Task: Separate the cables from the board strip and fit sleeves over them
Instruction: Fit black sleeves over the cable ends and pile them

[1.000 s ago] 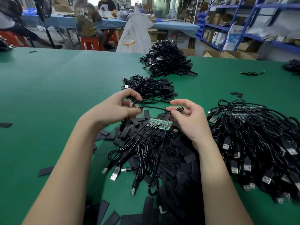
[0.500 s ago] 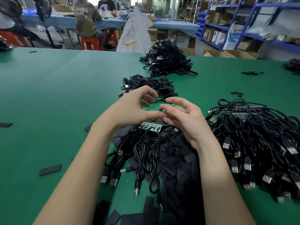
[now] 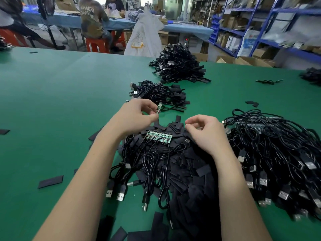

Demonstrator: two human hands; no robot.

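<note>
Two bare hands worked in the middle of the head view, over a green table [image 3: 52,101]. The left hand [image 3: 137,117] was a little above the middle of the frame. Its thumb and fingers pinched a tiny green board piece [image 3: 159,108] with a thin cable on it. The right hand [image 3: 205,131] was just to the right of it, fingers curled in, the tips close together. I cannot tell if it held anything; nothing showed between them.

Just below the hands lay the board strip [image 3: 159,137], a long green piece resting on a heap of flat black sleeves [image 3: 187,171]. Black cables [image 3: 149,160] ran from the strip down toward the bottom of the frame, ending in silver plugs [image 3: 120,196].

On the right side sat a big pile of cables [image 3: 278,153] with more strips in it. Higher up in the middle were two piles of finished cables [image 3: 159,93], each with a sleeve on.

It looked like the step in hand was the sleeve step: one cable had been snapped off the strip, and it needed a cover. Next, the right hand likely had to pick one sleeve from the heap and slide it over the little board piece. The sleeve is flat, so it may need a squeeze to open its end first.
</note>
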